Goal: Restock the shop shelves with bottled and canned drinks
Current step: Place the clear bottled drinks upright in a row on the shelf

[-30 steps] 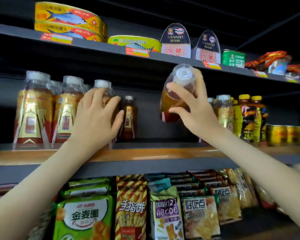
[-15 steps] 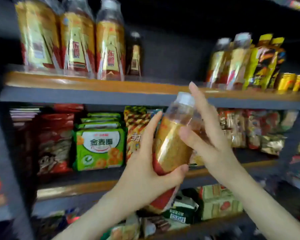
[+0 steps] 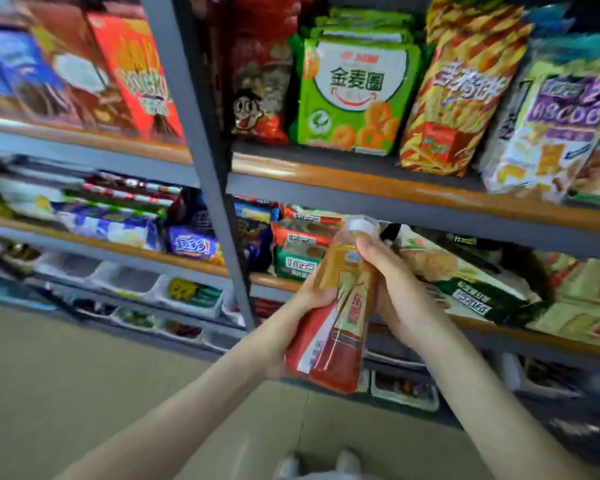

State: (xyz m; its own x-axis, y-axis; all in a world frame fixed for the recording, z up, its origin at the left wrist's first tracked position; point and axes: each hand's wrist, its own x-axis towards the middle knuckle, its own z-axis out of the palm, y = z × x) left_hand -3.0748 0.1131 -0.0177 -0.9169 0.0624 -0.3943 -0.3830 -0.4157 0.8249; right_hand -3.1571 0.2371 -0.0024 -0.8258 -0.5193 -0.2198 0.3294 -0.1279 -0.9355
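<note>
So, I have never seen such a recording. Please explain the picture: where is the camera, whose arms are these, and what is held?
There is no machine: a person wears a camera on the head, so it looks forward and down along their own arms. The left hand and the right hand together hold one drinks bottle with a white cap, tilted. Behind it are shop shelves with snack bags, for example a green bag. Below is the floor.
</note>
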